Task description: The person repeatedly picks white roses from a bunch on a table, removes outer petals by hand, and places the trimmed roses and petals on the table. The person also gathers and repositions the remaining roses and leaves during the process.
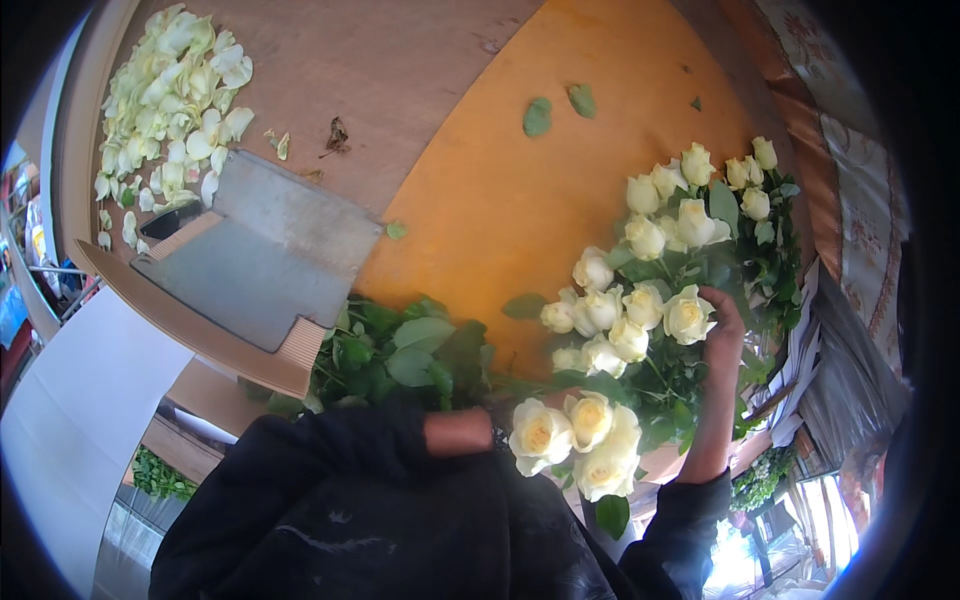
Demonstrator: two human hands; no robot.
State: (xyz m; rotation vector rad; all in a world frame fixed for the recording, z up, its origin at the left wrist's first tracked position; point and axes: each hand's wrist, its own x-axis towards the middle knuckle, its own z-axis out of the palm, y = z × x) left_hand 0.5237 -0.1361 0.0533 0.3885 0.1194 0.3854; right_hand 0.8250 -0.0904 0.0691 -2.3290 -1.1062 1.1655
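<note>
My right hand (724, 319) curls around the side of a white rose (687, 315), its fingers at the outer petals; the thumb is hidden. That bloom stands among a cluster of white roses (628, 337) with green leaves on the right of the table. My left forearm (457, 433) reaches across my body, with a band (498, 431) at the wrist. Several large cream-white roses (540, 436) close to my chest cover most of my left hand (561, 398), so its grip is hidden. More white roses (697, 165) lie farther back.
Loose petals (172, 97) are heaped at the far left. A grey metal plate (262, 247) with corrugated cardboard (195, 322) lies nearer. Green foliage (412, 352) rests by my left arm. Leaves (537, 117) lie on the orange sheet (480, 202). Patterned fabric (862, 202) hangs on the right.
</note>
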